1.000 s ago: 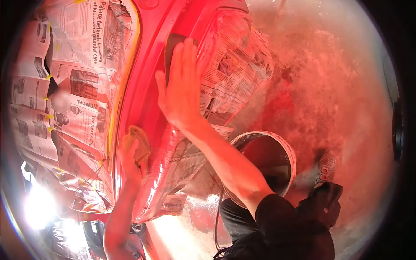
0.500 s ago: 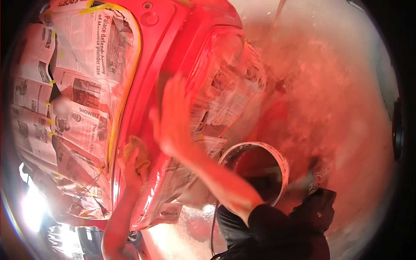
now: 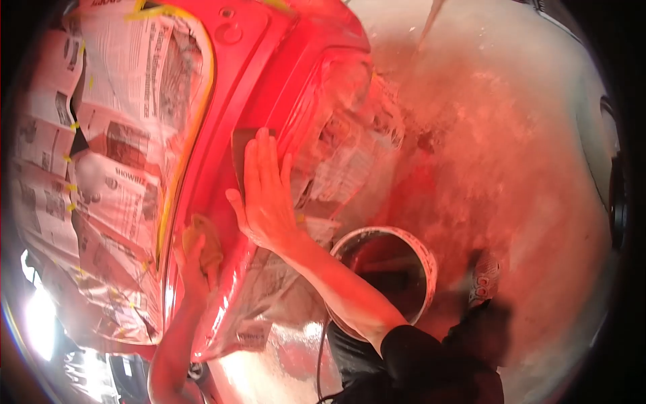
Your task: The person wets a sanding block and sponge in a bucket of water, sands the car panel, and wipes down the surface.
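My right hand [image 3: 266, 202] lies flat on the red car panel [image 3: 235, 101], fingers stretched and thumb out to the side. Under the fingers it presses a dark sheet of sandpaper [image 3: 241, 151], whose edge shows at the left and past the fingertips. Lower on the same panel, my left hand [image 3: 193, 259] is closed on a yellow-brown cloth [image 3: 210, 239]. Some of its fingers are hidden, and the cloth touches the wet-looking paintwork.
Newspaper [image 3: 121, 175] held by yellow tape [image 3: 210, 74] covers the window area. More newspaper [image 3: 343, 158] hangs below the panel. Under my right forearm stands a round bucket [image 3: 431, 262] with dark contents. A cable [image 3: 320, 363] runs beside it. The floor [image 3: 484, 135] is stained red.
My right hand, blurred before, shows sharply now, slightly lower on the panel with the sandpaper under it. My left hand stays on the cloth. The whole view has shifted a little left.
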Demonstrator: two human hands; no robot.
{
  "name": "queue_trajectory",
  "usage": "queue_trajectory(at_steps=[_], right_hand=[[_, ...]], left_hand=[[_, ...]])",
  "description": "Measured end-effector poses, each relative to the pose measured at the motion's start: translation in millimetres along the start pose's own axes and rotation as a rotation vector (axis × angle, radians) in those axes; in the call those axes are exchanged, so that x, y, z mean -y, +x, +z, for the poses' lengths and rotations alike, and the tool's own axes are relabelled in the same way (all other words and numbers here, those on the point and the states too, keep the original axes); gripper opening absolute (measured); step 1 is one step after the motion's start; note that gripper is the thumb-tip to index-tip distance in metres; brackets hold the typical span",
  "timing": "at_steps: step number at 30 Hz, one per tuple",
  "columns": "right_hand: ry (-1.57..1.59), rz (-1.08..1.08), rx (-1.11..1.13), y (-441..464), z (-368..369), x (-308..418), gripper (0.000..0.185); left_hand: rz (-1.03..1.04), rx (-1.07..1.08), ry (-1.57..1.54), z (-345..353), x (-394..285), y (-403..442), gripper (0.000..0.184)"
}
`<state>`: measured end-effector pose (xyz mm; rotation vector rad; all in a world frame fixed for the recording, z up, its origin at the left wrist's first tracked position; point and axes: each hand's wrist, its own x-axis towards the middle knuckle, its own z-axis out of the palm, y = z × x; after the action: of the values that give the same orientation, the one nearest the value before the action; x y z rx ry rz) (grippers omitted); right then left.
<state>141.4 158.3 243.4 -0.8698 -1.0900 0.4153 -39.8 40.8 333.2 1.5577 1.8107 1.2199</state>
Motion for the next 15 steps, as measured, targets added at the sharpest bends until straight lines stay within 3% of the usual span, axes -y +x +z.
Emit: queue_trajectory(at_steps=[1, 4, 7, 9, 11, 12, 14, 15], right_hand=[[-0.043, 0.000, 0.004, 16, -5, -8, 0.072], [-0.044, 0.042, -0.040, 85, -22, -46, 0.078], [-0.058, 0.067, -0.072, 82, -17, -44, 0.080], [-0.036, 0.033, -0.044, 40, -8, -18, 0.078], [0.006, 0.004, 0.006, 19, -9, -5, 0.075], [0.003, -0.003, 0.019, 20, -12, -6, 0.074], [-0.051, 0.021, -0.001, 42, -17, -22, 0.075], [-0.103, 0.046, -0.038, 77, -19, -41, 0.076]], left_hand=[[-0.114, -0.086, -0.111, 8, -7, 0, 0.059], [-0.096, -0.059, -0.053, -20, 22, 9, 0.061], [0.674, 0.201, 0.891, -61, 59, 15, 0.064], [0.297, 0.091, 0.404, -56, 64, 17, 0.060], [0.194, 0.061, 0.330, -59, 67, 19, 0.055], [0.284, 0.080, 0.494, -64, 71, 22, 0.053], [0.194, 0.026, 0.357, -57, 62, 21, 0.048], [0.019, -0.047, 0.053, -35, 41, 16, 0.047]])
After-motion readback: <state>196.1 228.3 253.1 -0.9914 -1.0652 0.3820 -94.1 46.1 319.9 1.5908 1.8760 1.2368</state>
